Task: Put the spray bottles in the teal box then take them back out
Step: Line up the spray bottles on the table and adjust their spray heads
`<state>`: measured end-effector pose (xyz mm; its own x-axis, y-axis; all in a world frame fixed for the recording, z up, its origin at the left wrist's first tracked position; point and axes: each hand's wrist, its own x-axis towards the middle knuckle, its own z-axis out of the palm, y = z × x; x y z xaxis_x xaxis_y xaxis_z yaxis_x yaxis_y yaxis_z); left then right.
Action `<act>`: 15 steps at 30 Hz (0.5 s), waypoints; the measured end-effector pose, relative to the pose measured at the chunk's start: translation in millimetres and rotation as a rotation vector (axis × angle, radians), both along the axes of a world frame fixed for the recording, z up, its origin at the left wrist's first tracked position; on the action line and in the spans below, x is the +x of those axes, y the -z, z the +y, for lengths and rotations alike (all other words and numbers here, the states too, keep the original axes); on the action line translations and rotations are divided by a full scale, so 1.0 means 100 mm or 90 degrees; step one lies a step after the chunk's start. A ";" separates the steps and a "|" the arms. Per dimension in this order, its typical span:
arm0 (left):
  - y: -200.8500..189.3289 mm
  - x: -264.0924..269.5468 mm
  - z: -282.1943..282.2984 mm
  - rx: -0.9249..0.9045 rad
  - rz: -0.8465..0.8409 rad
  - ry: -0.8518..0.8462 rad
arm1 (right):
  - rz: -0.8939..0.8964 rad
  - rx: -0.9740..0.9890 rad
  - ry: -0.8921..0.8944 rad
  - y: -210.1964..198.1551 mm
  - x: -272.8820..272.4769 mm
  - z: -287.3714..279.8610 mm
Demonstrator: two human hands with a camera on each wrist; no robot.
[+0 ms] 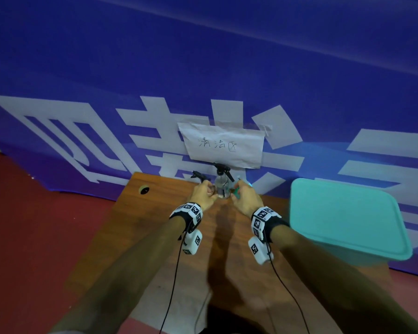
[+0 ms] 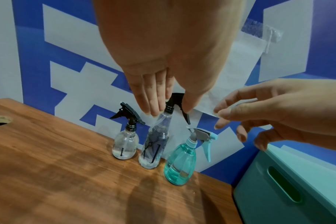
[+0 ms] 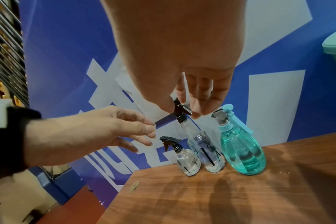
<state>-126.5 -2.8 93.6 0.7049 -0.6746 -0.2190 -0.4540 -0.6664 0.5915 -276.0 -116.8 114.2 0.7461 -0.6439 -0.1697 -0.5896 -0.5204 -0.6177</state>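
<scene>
Three spray bottles stand in a row at the back edge of the wooden table point(image 1: 155, 237). From left to right they are a small clear bottle point(image 2: 126, 145) with a black trigger, a tall clear bottle point(image 2: 155, 145) point(image 1: 221, 186) and a teal bottle point(image 2: 180, 163) point(image 3: 242, 151). My left hand point(image 1: 206, 192) hovers over the small and tall bottles, fingers straight, holding nothing. My right hand point(image 1: 241, 196) hovers above the tall and teal bottles, fingers loosely spread and empty. The teal box point(image 1: 343, 213) sits at the table's right end with its lid on.
A blue banner with white lettering hangs right behind the bottles, with a taped paper sign point(image 1: 223, 145) above them. The table has a cable hole point(image 1: 144, 189) at its back left corner. Red floor lies to the left.
</scene>
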 end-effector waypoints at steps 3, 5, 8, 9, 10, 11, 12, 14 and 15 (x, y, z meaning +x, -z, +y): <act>0.00 0.14 -0.08 0.017 0.022 0.009 | 0.019 0.001 0.023 0.00 0.13 -0.08; 0.03 0.25 -0.14 0.032 0.041 0.023 | 0.025 0.005 0.047 0.01 0.22 -0.14; 0.07 0.41 -0.26 0.044 0.052 0.062 | 0.014 0.008 0.082 0.03 0.39 -0.24; 0.09 0.45 -0.30 0.043 0.053 0.069 | 0.010 0.002 0.092 0.03 0.45 -0.25; 0.12 0.51 -0.35 0.042 0.053 0.076 | 0.007 -0.007 0.098 0.06 0.52 -0.29; 0.15 0.55 -0.40 0.045 0.054 0.078 | 0.009 -0.020 0.097 0.09 0.60 -0.31; 0.20 0.60 -0.44 0.046 0.054 0.079 | 0.007 -0.034 0.090 0.15 0.69 -0.35; 0.31 0.68 -0.50 0.046 0.064 0.077 | 0.008 -0.047 0.071 0.15 0.85 -0.37; 0.35 0.72 -0.53 0.047 0.075 0.076 | 0.013 -0.052 0.058 0.09 0.91 -0.35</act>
